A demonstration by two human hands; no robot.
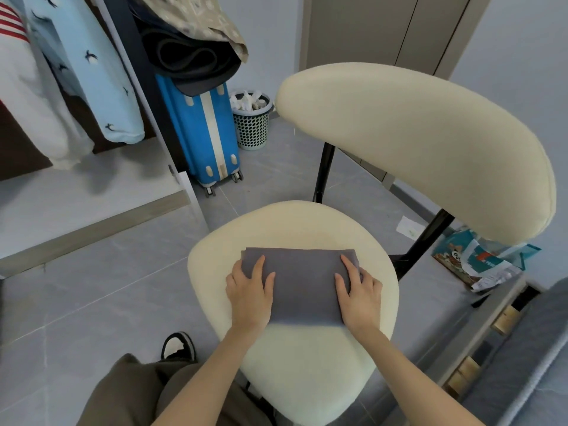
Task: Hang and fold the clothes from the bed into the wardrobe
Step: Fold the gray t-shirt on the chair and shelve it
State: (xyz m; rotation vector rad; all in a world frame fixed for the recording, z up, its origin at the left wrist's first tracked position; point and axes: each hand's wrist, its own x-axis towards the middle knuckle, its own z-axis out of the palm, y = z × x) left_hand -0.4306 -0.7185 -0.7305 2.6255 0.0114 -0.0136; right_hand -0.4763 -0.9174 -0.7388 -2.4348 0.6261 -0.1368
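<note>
Two bare hands lie flat on a folded grey cloth (302, 284), fingers straight and pressing down. The left hand (250, 292) covers its 9 o'clock edge and the right hand (358, 295) its 3 o'clock edge. The cloth rests on the cream chair seat (307, 370). The padded backrest (415, 149) rises at 1 o'clock. At 11 o'clock stands a blue suitcase (199, 130), with a perforated basket (252, 130) just beside it. At 10 o'clock a pale blue garment (89, 72) with dark birds hangs in the wardrobe (76, 198).
</note>
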